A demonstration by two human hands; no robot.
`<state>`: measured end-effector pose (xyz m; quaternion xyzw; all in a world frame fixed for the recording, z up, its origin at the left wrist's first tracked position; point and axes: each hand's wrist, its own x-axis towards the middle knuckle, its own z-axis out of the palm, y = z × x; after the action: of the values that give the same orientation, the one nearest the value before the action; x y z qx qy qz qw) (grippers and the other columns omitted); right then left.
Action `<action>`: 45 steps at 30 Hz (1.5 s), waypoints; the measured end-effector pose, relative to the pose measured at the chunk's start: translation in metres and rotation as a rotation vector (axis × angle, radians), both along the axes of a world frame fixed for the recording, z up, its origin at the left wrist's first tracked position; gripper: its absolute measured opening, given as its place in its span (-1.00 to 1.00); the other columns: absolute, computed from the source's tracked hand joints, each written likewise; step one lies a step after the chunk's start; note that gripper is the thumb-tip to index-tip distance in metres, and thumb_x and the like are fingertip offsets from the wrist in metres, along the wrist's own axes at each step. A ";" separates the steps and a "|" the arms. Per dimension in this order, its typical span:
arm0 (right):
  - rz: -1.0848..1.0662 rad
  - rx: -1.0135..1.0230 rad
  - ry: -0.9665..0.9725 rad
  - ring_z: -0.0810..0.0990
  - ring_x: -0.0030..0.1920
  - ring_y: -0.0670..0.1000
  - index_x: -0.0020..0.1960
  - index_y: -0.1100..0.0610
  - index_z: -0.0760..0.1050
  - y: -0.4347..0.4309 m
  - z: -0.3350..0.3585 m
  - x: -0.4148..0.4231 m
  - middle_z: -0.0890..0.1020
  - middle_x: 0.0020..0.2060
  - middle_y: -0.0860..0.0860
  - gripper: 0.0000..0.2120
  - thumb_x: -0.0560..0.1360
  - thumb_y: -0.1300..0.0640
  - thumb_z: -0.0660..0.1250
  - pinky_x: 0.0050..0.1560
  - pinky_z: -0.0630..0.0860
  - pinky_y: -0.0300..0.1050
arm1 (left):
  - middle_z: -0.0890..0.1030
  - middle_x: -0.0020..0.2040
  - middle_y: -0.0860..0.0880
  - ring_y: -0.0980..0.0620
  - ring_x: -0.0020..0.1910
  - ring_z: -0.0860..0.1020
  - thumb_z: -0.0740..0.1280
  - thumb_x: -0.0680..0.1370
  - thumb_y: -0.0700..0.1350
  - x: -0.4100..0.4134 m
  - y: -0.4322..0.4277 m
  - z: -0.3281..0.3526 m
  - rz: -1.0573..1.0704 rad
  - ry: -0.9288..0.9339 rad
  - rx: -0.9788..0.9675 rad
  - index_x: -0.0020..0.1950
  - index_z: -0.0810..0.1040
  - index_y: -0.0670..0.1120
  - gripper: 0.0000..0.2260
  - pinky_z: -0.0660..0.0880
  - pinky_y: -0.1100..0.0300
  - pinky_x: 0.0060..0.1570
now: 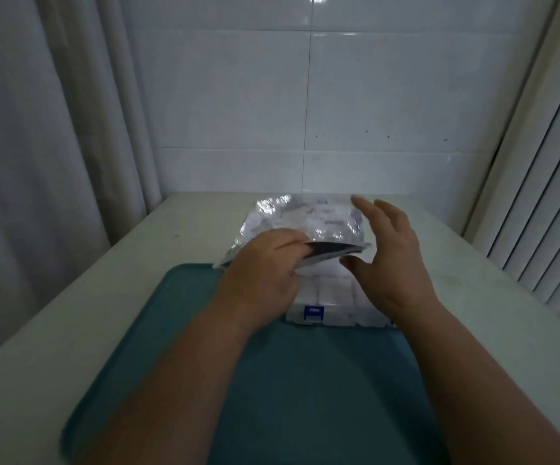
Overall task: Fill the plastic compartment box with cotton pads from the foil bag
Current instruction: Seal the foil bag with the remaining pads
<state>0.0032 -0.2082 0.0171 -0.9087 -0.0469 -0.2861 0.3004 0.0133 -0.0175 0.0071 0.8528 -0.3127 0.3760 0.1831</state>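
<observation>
A silvery foil bag [305, 218] lies on the table beyond the tray, its open mouth facing me. My left hand [265, 270] pinches the near lip of the bag, holding the mouth open. My right hand [389, 250] hovers beside the bag's right edge with fingers straight and spread, holding nothing. Under both hands sits the clear plastic compartment box [332, 307] with a blue latch at its front; white cotton pads show in its compartments. The hands and the bag hide much of the box.
The box rests at the far end of a teal tray [288, 380] on a pale table [70, 313]. A tiled wall stands behind, a curtain on the left, and a ribbed white panel on the right.
</observation>
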 end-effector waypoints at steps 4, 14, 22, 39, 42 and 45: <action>-0.023 -0.147 -0.086 0.45 0.27 0.08 0.08 -0.01 0.67 0.001 0.002 -0.002 0.53 0.30 0.00 -0.79 0.45 0.09 0.46 0.25 0.34 -0.05 | 0.61 -0.13 -0.05 -0.08 -0.12 0.53 0.29 0.23 -0.34 -0.004 -0.001 0.004 -0.037 -0.011 0.028 -0.12 0.62 -0.13 -0.72 0.42 0.15 -0.02; -0.031 0.240 -0.082 0.45 -0.14 -0.11 0.08 0.13 0.63 -0.005 0.012 -0.007 0.52 -0.18 -0.12 -0.85 0.53 0.19 0.36 -0.31 0.26 -0.61 | 0.61 -0.04 0.06 0.06 -0.04 0.55 0.53 0.40 -0.17 0.014 0.035 0.005 0.158 0.228 -0.618 0.07 0.61 -0.06 -0.73 0.42 0.35 -0.06; 0.084 0.277 -0.018 0.53 -0.20 -0.26 -0.07 -0.02 0.52 -0.005 0.008 -0.004 0.60 -0.21 -0.20 -0.90 0.47 0.11 0.43 -0.23 0.38 -0.51 | 0.62 -0.21 0.06 0.27 -0.31 0.56 0.50 0.39 -0.35 0.009 0.034 0.015 -0.119 0.397 -1.122 -0.11 0.51 -0.01 -0.71 0.49 0.36 -0.25; 0.113 0.577 0.088 0.67 -0.24 0.15 -0.02 -0.04 0.49 -0.001 0.008 -0.003 0.66 -0.26 0.02 -0.85 0.49 0.18 0.34 -0.13 0.61 0.24 | 0.65 -0.22 -0.03 0.04 -0.24 0.59 0.27 0.63 -0.03 0.016 0.018 0.004 0.077 0.417 -1.192 -0.17 0.56 -0.02 -0.80 0.50 0.12 -0.23; 0.060 0.544 0.052 0.59 -0.37 0.10 -0.12 0.07 0.52 -0.001 0.007 -0.001 0.61 -0.37 0.03 -0.96 0.50 0.13 0.37 -0.20 0.62 0.19 | 0.59 -0.26 -0.10 0.01 -0.28 0.50 0.25 0.64 -0.04 0.016 0.016 0.004 0.156 0.377 -1.224 -0.16 0.53 -0.18 -0.74 0.43 0.12 -0.29; 0.091 0.610 0.105 0.44 -0.55 0.01 -0.04 0.11 0.48 0.003 0.004 -0.001 0.54 -0.44 0.06 -0.95 0.52 0.20 0.34 -0.44 0.51 -0.03 | 0.61 -0.24 -0.01 0.04 -0.24 0.53 0.26 0.63 -0.04 0.016 0.023 0.007 0.215 0.410 -1.218 -0.09 0.58 -0.15 -0.77 0.40 0.22 -0.30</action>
<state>0.0019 -0.2048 0.0208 -0.7871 0.0158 -0.2260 0.5737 0.0291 0.0052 0.0136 0.6774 0.0845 0.3317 0.6511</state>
